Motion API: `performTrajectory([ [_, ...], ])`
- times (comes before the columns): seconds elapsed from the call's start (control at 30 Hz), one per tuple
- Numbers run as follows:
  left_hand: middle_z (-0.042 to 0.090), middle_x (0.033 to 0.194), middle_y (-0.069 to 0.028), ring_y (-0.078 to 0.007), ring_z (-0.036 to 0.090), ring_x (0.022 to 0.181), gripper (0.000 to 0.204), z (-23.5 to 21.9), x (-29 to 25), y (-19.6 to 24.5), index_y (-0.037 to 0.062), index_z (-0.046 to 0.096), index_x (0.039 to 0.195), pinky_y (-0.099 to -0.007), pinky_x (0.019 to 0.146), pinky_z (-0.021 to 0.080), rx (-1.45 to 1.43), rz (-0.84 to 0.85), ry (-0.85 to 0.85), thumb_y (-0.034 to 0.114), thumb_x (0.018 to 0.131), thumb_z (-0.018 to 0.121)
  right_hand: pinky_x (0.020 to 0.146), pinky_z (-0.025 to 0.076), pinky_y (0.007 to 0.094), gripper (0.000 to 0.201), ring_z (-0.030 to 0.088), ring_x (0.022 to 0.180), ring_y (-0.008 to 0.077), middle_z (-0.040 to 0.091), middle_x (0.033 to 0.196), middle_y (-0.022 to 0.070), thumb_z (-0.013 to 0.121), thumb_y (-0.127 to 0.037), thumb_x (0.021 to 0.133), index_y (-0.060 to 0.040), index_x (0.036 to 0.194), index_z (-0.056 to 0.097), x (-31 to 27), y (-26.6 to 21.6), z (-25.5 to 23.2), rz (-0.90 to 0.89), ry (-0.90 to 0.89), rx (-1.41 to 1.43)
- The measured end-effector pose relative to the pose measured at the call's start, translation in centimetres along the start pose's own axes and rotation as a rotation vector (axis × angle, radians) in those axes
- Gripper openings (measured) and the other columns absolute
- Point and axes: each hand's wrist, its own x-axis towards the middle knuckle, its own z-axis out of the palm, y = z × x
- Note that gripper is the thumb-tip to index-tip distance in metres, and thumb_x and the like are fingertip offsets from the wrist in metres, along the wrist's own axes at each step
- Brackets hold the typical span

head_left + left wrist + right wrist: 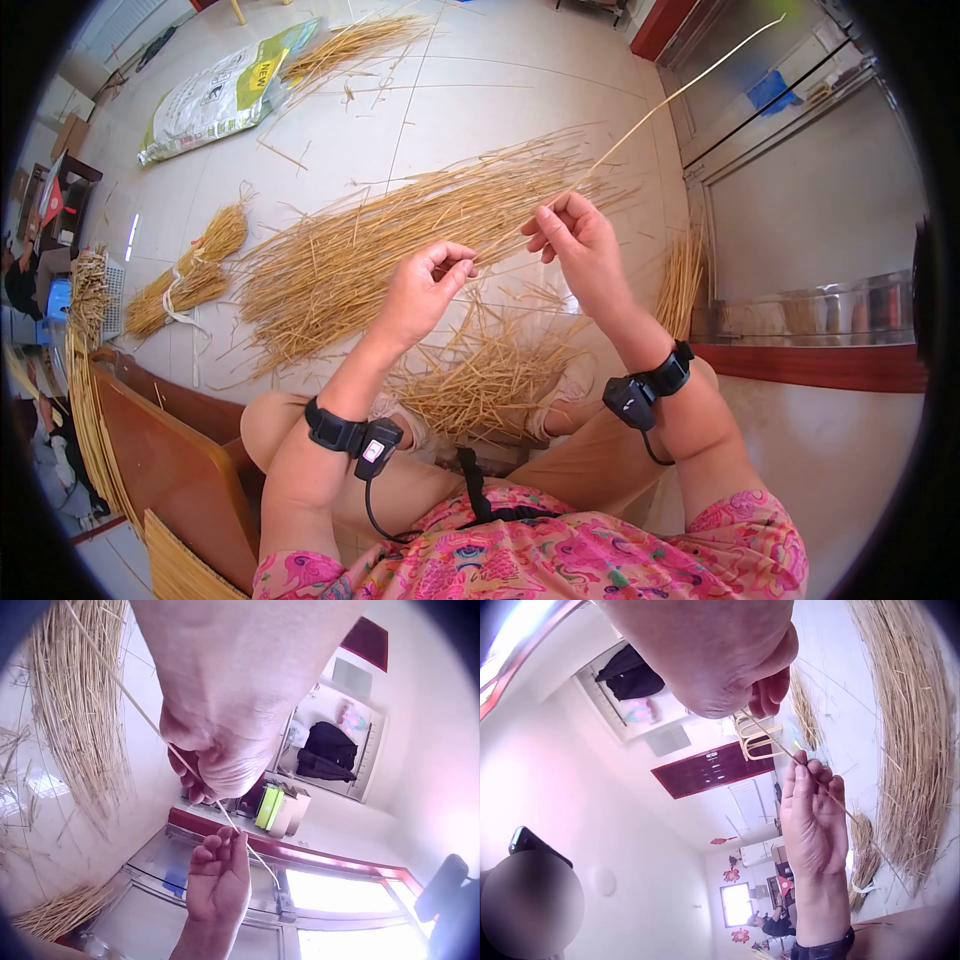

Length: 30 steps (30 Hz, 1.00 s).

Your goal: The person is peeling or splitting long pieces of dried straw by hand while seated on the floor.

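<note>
One long straw stalk point(690, 86) runs between both hands. My left hand point(420, 285) pinches it between thumb and fingers, over the front of the spread straw. Higher and to the right, my right hand point(582, 248) also pinches the stalk, and its long pale end slants up toward the metal door. In the left wrist view, the stalk point(124, 690) passes under the left palm to the right hand point(217, 881). The right wrist view has the left hand's point(817, 825) fingertips on the stalk. A wide layer of straw point(370, 245) lies on the floor beyond the hands.
Short straw pieces point(485, 385) lie heaped between the feet. A tied straw bundle point(190, 275) and a printed sack point(215, 100) are to the left. More straw point(682, 280) leans near the metal door point(815, 200). A brown wooden piece point(170, 460) stands at left.
</note>
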Motion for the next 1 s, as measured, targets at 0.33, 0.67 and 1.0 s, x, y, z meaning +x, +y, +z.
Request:
performTrajectory([
  [0.33,0.062,0.078,-0.0031,-0.0090,0.055,0.068,0.010,0.2,0.3,0.2,0.0036,0.067,0.088,-0.0218,0.062,0.044,0.277,0.241,0.106,0.007,0.079,0.065,0.057,0.044,0.0191,0.008,0.058,0.069,0.0064,0.063,0.080,0.0036,0.056,-0.010,0.090,-0.0024,0.092,0.055,-1.2,0.8,1.5,0.027,-0.127,-0.034],
  [0.67,0.061,0.072,0.0000,-0.0029,0.053,0.059,0.007,0.6,0.0,-0.2,0.0015,0.065,0.083,-0.0186,0.053,0.043,0.136,0.110,0.094,0.004,0.077,0.062,0.056,0.044,0.0212,0.006,0.055,0.065,0.0062,0.061,0.072,0.0033,0.059,-0.006,0.087,0.0004,0.087,0.057,-1.6,1.1,2.1,-0.054,-0.173,-0.224],
  [1.0,0.061,0.075,-0.0022,-0.0030,0.055,0.063,0.008,0.1,0.2,-0.3,-0.0022,0.061,0.087,-0.0170,0.057,0.046,0.153,0.032,0.068,-0.002,0.080,0.059,0.058,0.045,0.0235,0.006,0.055,0.066,0.0077,0.059,0.071,0.0048,0.058,-0.003,0.087,0.0021,0.087,0.056,-1.7,0.4,2.3,-0.062,-0.159,-0.169],
])
